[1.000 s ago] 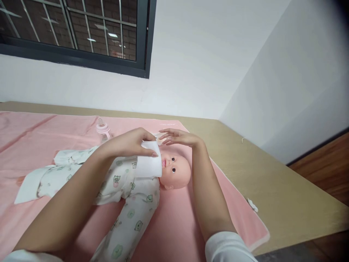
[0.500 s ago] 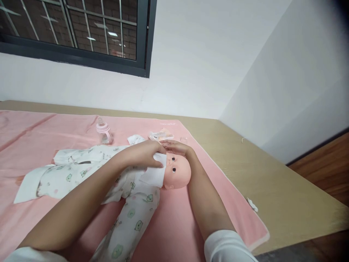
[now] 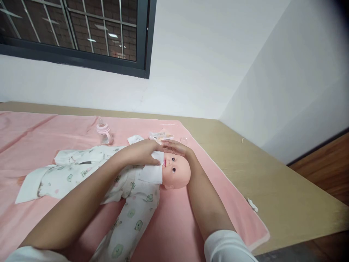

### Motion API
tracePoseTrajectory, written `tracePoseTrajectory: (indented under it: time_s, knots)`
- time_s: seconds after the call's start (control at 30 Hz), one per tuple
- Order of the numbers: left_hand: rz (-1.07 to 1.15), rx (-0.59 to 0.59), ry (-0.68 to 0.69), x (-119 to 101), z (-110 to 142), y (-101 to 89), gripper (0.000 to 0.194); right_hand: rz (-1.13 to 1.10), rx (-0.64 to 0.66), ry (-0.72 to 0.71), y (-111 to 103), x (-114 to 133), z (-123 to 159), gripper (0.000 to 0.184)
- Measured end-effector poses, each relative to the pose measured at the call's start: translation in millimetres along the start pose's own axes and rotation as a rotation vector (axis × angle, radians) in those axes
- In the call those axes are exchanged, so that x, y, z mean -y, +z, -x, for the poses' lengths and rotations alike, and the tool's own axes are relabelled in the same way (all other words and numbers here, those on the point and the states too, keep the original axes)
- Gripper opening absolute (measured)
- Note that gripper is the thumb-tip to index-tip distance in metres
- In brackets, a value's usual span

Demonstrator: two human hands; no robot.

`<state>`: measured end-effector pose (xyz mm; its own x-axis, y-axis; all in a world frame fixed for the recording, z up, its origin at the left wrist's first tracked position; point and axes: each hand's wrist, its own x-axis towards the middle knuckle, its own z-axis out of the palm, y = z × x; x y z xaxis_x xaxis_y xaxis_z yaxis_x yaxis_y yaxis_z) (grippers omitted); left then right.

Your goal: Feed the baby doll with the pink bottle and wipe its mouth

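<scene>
A bald baby doll (image 3: pixel 178 173) lies on its back, head to the right, in a white suit with green animal prints (image 3: pixel 136 214). Across its chin and neck is a white cloth (image 3: pixel 152 174); the doll's eyes and mouth show. My left hand (image 3: pixel 143 151) is closed on the cloth's far part, thumb on top, its other fingers mostly hidden. Along the far side of the head lies my right hand (image 3: pixel 176 147), fingers stretched toward my left hand and its forearm passing beside the crown.
A pink baby bottle (image 3: pixel 103 133) with a handle stands on the pink blanket (image 3: pixel 174 225) behind the doll. A plastic packet (image 3: pixel 161 136) lies beyond my hands. A small white item (image 3: pixel 252 205) sits at the blanket's right edge. Walls and a barred window (image 3: pixel 109 36) border the wooden surface (image 3: pixel 234 163).
My left hand has shifted slightly left with the white cloth, toward the doll's neck. More of the doll's mouth now shows. My right hand has hardly moved.
</scene>
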<state>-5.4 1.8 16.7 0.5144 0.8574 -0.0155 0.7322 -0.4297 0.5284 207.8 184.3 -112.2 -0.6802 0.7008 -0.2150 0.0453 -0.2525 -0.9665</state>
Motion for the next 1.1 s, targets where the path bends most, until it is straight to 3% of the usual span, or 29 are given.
tracePoseTrajectory:
  time_s: [0.17,0.43,0.9,1.1]
  knots:
    - [-0.036,-0.056,0.026,2,-2,1.0,0.004,-0.018,-0.003,-0.001,0,1,1,0.037]
    - [-0.060,-0.118,0.036,6,-5,4.1,0.026,-0.023,-0.070,0.002,6,3,5,0.030]
    - [-0.030,-0.223,0.011,14,-14,12.5,0.027,-0.016,-0.116,0.005,7,4,2,0.024]
    - [0.018,-0.246,0.042,15,-13,10.4,0.024,-0.016,-0.063,-0.014,5,2,1,0.026]
